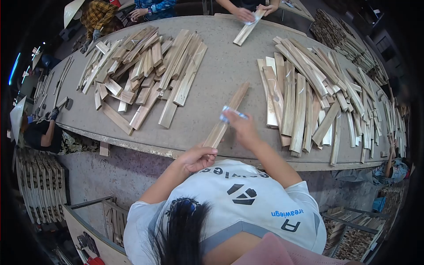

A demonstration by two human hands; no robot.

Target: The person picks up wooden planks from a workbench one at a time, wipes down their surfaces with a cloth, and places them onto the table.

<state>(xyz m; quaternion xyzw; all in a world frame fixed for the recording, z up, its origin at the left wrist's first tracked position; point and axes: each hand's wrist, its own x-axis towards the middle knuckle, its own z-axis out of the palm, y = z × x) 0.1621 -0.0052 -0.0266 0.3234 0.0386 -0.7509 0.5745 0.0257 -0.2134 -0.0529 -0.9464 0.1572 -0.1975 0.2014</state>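
A narrow wooden slat (237, 98) points away from my body over the near part of the table. My left hand (198, 158) grips its near end, fingers curled round the wood. Partway along the slat, my right hand (242, 128) presses a crumpled blue-and-white cloth (228, 115) onto its upper face; the hand is slightly blurred. The wood under the cloth is hidden. Beyond the cloth the slat looks darker, while the part nearer my left hand is paler.
A heap of wooden slats (150, 66) lies left on the table (221, 57), another pile (304, 97) right. Across the table, a person's hands (245, 15) hold a cloth on another slat (247, 33). More people work around the edges. Racks of wood (42, 185) stand on the floor.
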